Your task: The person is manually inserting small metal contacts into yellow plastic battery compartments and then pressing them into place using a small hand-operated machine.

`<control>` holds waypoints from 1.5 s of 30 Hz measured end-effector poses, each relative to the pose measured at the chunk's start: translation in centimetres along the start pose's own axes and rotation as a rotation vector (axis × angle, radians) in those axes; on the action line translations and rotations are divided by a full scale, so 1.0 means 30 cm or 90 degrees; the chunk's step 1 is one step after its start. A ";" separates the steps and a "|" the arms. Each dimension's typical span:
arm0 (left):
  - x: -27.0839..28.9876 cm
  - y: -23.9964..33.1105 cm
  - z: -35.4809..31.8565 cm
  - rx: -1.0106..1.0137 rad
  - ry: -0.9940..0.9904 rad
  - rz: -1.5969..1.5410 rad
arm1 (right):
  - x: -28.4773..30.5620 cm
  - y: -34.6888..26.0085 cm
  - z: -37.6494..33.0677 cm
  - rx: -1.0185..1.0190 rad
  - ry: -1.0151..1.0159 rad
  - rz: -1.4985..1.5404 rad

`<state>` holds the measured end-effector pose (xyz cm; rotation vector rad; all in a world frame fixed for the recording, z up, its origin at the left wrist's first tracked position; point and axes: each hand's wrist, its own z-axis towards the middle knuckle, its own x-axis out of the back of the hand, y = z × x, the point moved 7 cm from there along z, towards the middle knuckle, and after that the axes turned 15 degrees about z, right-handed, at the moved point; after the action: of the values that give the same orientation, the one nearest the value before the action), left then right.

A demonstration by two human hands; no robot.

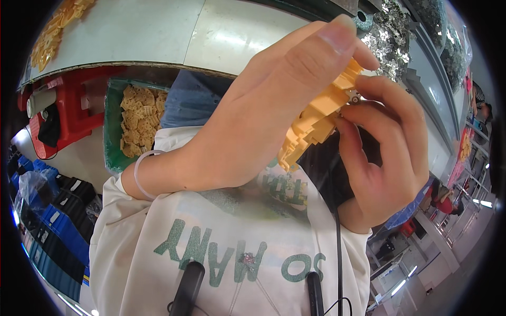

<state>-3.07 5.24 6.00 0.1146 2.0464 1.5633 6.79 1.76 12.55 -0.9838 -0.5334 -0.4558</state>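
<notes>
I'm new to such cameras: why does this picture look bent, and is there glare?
Head view: the fisheye lens bows the edge of the white table and leaves black corners; glints speckle the metal pieces; the yellow part looks fairly sharp.

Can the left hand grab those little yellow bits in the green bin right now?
Probably not: the left hand looks busy holding an orange plastic part. Nothing seems to cover most of the yellow pieces in the green bin, though.

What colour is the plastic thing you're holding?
The plastic piece is yellowy orange, best seen in the head view.
</notes>
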 end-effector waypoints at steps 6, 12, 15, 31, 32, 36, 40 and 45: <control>-0.001 0.007 -0.007 0.006 -0.018 -0.009 | 0.021 0.049 -0.010 -0.058 0.079 0.140; -0.007 0.008 -0.006 0.015 -0.030 -0.034 | 0.037 0.073 -0.039 -0.039 0.091 0.106; -0.017 0.032 -0.005 -0.059 -0.041 -0.285 | 0.027 0.056 -0.070 0.043 0.133 0.072; -0.005 0.058 -0.012 -0.177 -0.069 -0.211 | -0.015 -0.017 -0.117 0.109 0.065 -0.210; -0.004 0.060 -0.015 -0.170 -0.066 -0.214 | -0.016 -0.015 -0.104 0.130 0.064 -0.192; 0.013 0.036 -0.014 -0.072 0.003 0.058 | -0.015 -0.015 -0.095 0.184 0.072 -0.167; 0.031 0.010 -0.012 -0.033 0.027 -0.015 | 0.004 0.006 -0.055 0.107 0.009 -0.100; 0.042 0.016 -0.004 0.001 0.004 -0.078 | 0.221 0.074 0.000 0.049 0.165 0.010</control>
<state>-4.32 5.79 5.99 -0.0146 2.0199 1.4885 13.28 2.03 15.17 -0.8394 -0.3079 -0.5363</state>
